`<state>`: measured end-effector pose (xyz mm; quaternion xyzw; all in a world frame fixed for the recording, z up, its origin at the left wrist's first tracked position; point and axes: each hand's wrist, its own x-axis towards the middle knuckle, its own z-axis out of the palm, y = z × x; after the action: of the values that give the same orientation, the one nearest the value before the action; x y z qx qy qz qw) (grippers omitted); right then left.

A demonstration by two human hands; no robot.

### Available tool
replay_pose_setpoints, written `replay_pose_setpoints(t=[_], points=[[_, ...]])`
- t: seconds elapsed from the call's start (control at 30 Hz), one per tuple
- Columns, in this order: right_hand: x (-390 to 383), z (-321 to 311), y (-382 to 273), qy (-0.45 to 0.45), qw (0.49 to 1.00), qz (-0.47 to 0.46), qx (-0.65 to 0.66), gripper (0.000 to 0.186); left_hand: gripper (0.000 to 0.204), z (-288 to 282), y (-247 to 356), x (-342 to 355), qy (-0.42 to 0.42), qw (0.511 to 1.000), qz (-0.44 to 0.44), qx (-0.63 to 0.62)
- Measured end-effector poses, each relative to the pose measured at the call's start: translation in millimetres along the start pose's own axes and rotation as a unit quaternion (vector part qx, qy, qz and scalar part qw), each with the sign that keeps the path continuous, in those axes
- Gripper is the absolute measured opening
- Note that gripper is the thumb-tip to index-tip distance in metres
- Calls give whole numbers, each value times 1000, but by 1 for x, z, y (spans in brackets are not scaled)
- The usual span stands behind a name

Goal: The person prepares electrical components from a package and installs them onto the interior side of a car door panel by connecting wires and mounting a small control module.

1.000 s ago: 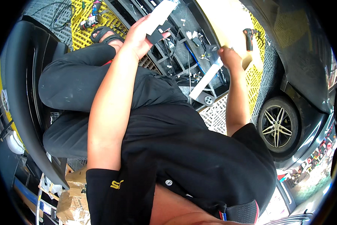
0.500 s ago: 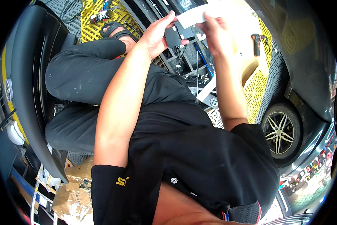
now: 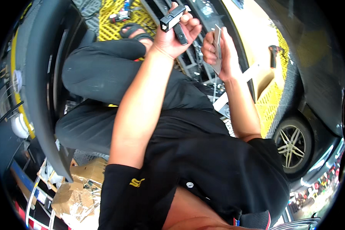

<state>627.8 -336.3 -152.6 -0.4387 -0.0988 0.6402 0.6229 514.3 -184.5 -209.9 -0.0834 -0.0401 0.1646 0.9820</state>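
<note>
Gripping a black module (image 3: pixel 171 17) slanted up rightward and a near-vertical grey plate (image 3: pixel 218 53), hands (image 3: pixel 166 42) (image 3: pixel 228 53) curl.

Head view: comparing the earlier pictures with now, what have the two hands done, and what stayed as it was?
Since the first picture, the right hand has moved left, nearer the left hand, and now grips a thin flat piece nearly edge-on. The left hand has turned the black modules it holds. Unchanged: the drill at right and the car wheel.
</note>
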Motion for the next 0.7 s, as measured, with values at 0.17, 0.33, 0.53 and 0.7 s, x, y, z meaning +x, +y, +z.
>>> replay_pose_setpoints(t=[0.17,0.33,0.53,0.7], points=[[1,36,17,52,976,-66,-199,40,21,15,4,-2,-127,984,103,69],[9,41,19,52,977,-78,-191,37,22,21,1,-8,39,984,164,60],[5,47,10,73,972,-73,-213,37,22,20,2,-7,65,978,175,96],[3,53,11,70,963,-100,-241,38,24,25,-1,-7,7,984,147,97]])
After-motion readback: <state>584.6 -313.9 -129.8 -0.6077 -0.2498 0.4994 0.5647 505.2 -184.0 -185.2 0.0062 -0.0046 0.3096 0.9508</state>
